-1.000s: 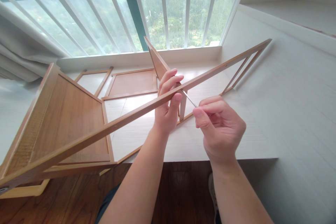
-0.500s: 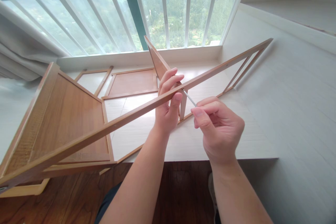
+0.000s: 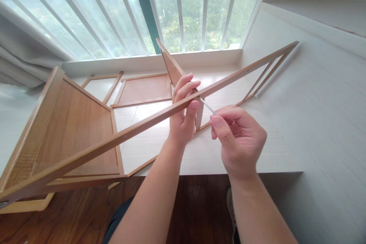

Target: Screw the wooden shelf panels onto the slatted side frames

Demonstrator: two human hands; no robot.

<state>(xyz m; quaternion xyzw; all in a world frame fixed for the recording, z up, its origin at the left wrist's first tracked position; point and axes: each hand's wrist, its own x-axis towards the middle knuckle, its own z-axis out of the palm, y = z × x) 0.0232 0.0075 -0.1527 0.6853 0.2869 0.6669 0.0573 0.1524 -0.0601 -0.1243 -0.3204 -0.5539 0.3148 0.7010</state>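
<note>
Barred window (image 3: pixel 191 15) on the far side, white ledge (image 3: pixel 243 156) below it. Wooden rail (image 3: pixel 148 122) slants across from near left to far right. Left hand (image 3: pixel 181 124) clamped about its middle; right hand (image 3: pixel 243 139), apart from the left, pinches a thin metal tool (image 3: pixel 208 106). Since half a second ago: pinch shifted slightly right, tip still at the rail; suggests small turns, joint work continuing.

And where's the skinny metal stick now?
In the head view, just right of centre, the skinny metal stick is pinched in the right hand, its far end at the long wooden bar beside the left hand.
</note>
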